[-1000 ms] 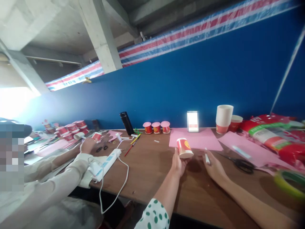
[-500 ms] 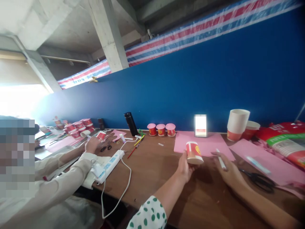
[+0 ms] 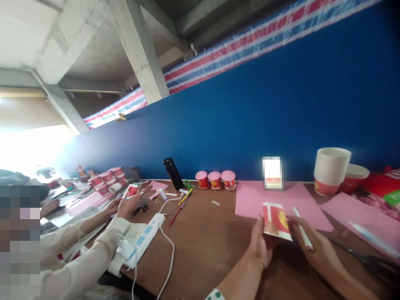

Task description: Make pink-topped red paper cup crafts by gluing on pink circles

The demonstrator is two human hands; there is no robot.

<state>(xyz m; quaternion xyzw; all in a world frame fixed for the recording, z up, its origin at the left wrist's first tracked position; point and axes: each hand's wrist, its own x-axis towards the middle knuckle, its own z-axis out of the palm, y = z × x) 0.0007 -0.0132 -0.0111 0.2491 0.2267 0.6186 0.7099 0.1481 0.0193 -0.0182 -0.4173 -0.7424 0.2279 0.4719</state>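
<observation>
My left hand (image 3: 261,246) is closed around the lower left side of a red paper cup (image 3: 275,220) with a yellow round mark, held tilted above the brown table. My right hand (image 3: 314,243) has a slim white pen (image 3: 302,228) between its fingers, its fingertips close against the cup's right side; whether they touch it I cannot tell. Behind the cup lies a sheet of pink paper (image 3: 250,200). Black-handled scissors (image 3: 371,262) rest under and beyond my right forearm.
Several lidded things stand around: red cups with pink tops (image 3: 215,180), a black flask (image 3: 173,173), tall stacked paper cups (image 3: 331,168). A white power strip (image 3: 146,239) with cords lies left. Another person's hand (image 3: 129,204) holds a red cup farther left.
My right hand has come in beside the cup with the pen. The cup has turned and tilted in my left hand. The whole view has shifted a little.
</observation>
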